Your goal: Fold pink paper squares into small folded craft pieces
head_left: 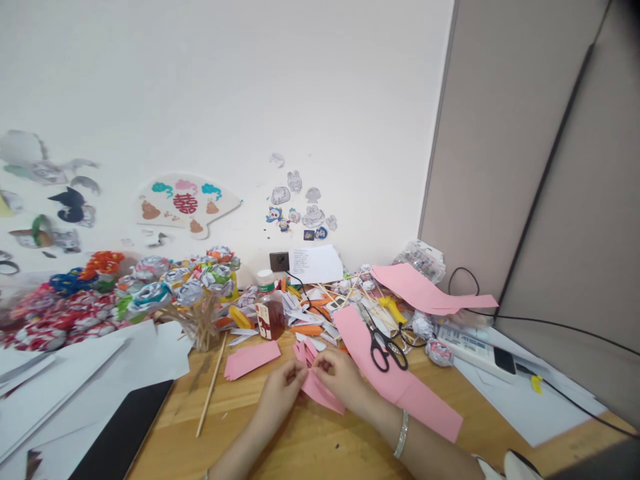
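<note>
My left hand (281, 391) and my right hand (341, 377) meet over a folded pink paper piece (316, 387) on the wooden table (300, 440). Both hands pinch the paper, fingers closed on its folds. A silver bracelet (402, 433) circles my right wrist. A small stack of pink paper strips (251, 359) lies just left of my hands. A long pink sheet (400, 380) stretches out to the right, with black scissors (385, 343) lying on it.
Paper flowers on sticks (150, 293) crowd the back left. A glue bottle (270, 310), scraps and wooden sticks (212, 387) litter the middle. White sheets (75, 380) and a dark tablet (125, 427) lie left; a power strip (477, 350) and cables lie right.
</note>
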`<state>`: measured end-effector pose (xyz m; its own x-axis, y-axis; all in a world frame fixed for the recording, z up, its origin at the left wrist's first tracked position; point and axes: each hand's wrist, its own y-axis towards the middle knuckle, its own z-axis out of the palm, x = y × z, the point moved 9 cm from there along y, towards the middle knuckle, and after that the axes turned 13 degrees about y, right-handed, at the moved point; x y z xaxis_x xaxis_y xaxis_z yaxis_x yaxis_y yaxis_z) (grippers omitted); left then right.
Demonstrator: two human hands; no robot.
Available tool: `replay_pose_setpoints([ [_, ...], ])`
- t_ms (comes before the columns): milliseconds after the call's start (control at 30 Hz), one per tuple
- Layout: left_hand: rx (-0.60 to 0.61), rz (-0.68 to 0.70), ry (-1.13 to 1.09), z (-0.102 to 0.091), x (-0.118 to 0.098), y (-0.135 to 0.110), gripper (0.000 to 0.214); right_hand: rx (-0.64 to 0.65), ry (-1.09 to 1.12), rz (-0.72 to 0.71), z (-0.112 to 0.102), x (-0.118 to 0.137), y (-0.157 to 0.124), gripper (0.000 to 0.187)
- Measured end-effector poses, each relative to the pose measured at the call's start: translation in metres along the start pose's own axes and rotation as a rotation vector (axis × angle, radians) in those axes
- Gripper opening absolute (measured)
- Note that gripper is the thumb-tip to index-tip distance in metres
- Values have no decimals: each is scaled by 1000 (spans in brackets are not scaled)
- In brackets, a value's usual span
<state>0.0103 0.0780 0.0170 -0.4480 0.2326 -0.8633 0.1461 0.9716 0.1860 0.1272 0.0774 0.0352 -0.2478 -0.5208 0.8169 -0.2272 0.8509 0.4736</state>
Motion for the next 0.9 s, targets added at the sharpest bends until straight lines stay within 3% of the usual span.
replay_pose_setpoints([
  [467,-31,59,139,-7,-5,2,20,73,-72,-40,4,-4,2,12],
  [633,59,106,188,0,-11,0,20,120,-85,-19,6,-5,1,11],
  [733,118,67,164,6,-6,-1,20,144,-108,-30,7,-5,0,12],
  [900,116,72,185,7,-7,-3,21,183,-162,-79,12,-1,-2,12],
])
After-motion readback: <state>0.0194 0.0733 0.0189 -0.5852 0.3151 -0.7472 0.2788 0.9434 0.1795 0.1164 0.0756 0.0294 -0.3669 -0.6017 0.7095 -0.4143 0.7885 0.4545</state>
